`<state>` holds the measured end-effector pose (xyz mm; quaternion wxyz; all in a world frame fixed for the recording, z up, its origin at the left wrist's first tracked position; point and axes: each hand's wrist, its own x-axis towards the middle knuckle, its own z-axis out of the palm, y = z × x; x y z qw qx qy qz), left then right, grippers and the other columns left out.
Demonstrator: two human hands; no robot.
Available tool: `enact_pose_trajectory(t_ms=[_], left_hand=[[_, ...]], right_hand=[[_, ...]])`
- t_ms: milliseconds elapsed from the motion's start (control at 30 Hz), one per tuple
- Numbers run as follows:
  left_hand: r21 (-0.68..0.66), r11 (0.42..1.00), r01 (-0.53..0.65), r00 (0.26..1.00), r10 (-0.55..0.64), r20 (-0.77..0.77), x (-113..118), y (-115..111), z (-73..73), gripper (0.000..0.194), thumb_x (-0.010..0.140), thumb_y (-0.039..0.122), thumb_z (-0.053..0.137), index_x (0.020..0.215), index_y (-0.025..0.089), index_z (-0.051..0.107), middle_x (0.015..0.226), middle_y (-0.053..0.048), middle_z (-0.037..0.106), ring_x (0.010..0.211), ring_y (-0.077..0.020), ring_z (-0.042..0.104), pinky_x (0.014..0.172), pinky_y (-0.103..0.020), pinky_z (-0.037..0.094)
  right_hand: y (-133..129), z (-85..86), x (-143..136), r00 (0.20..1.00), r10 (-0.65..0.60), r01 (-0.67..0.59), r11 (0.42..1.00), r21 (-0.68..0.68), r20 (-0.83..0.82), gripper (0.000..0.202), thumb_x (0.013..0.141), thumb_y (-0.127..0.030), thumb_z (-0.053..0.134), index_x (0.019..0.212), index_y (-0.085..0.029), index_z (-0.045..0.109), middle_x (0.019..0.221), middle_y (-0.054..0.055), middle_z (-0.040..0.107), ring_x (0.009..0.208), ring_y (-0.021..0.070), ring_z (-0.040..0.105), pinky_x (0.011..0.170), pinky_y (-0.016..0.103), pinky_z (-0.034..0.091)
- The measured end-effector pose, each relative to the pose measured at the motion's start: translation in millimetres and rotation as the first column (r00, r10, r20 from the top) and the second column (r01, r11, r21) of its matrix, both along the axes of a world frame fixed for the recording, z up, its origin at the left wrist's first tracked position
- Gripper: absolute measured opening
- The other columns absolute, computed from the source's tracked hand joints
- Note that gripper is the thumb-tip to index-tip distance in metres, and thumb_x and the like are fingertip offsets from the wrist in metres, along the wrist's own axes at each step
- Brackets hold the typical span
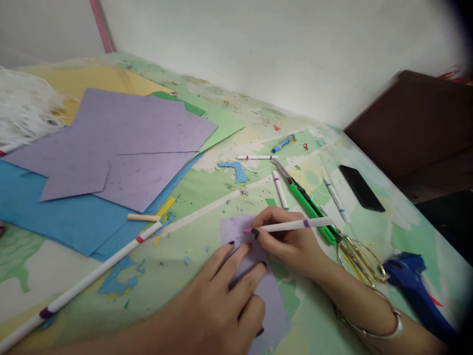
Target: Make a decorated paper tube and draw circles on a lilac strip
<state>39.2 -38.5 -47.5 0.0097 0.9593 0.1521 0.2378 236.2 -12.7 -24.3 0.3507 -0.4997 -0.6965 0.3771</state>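
Observation:
A strip of purple paper (273,308) lies on the table in front of me. My left hand (221,305) rests on it with the fingers stretched out and spread, pressing the sheet down. Between the fingers of my right hand (295,244) is a white felt-tip pen (290,226) with a purple band. Its pink-purple tip touches the upper part of the paper, just beyond my left fingertips. Just beyond my right hand lies a green utility knife (308,204), next to gold-handled scissors (360,261) by my right wrist.
Purple sheets (136,123) overlap blue paper (48,212) on the left, near white string (25,108). A long white stick (96,271) lies at left. Pens, a phone (361,188) and a blue glue gun (410,283) are at right. Blue paper scraps (236,170) dot the cloth.

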Motion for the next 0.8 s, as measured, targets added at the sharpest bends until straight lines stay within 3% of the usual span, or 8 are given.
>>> enact_pose_trajectory(t_ms=[800], left_hand=[[-0.033,0.999,-0.011,1.000,0.012,0.019,1.5,-1.1,-0.8,0.014,0.088,0.026,0.051,0.081,0.015,0.058,0.116,-0.013,0.062,0.113,-0.0321,0.054,0.100,-0.053,0.037]], right_hand=[[-1.1,-1.6,0.4,0.999,-0.046,0.046,0.999,-0.009,-0.017,0.009,0.080,-0.010,0.053,0.077,-0.017,0.057,0.064,-0.002,0.053,0.053,0.0076,0.042,0.045,0.019,0.032]])
